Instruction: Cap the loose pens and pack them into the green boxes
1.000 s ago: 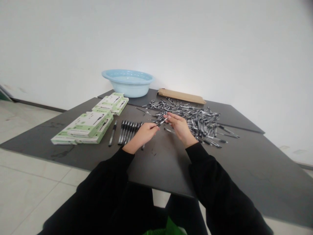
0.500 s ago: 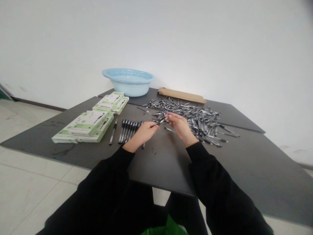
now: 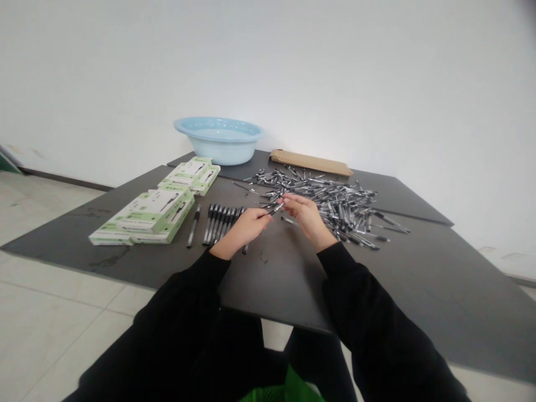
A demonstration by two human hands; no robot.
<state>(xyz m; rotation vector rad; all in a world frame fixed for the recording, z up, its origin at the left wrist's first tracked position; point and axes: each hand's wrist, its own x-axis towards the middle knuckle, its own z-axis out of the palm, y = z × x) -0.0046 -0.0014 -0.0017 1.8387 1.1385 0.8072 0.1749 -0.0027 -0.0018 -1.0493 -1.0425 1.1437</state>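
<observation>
My left hand (image 3: 251,224) is closed on the lower end of a pen (image 3: 275,209), which slants up to the right above the table. At the pen's other end, the fingertips of my right hand (image 3: 305,216) are pinched together. Whether they hold a separate small part there is too small to tell. Beyond and to the right of my hands spreads a heap of clear pens with black parts (image 3: 347,204). A row of capped pens (image 3: 218,222) lies side by side left of my left hand, partly hidden by it. One single pen (image 3: 194,226) lies apart, further left.
Green and white pen boxes (image 3: 146,211) are stacked on the left of the dark table (image 3: 276,285). At the back stand a light blue basin (image 3: 224,149) and a flat brown cardboard piece (image 3: 310,162). A white wall rises behind the table.
My right hand has shifted slightly left and closed in on the pen's upper end. My left hand stays nearly in place with the pen.
</observation>
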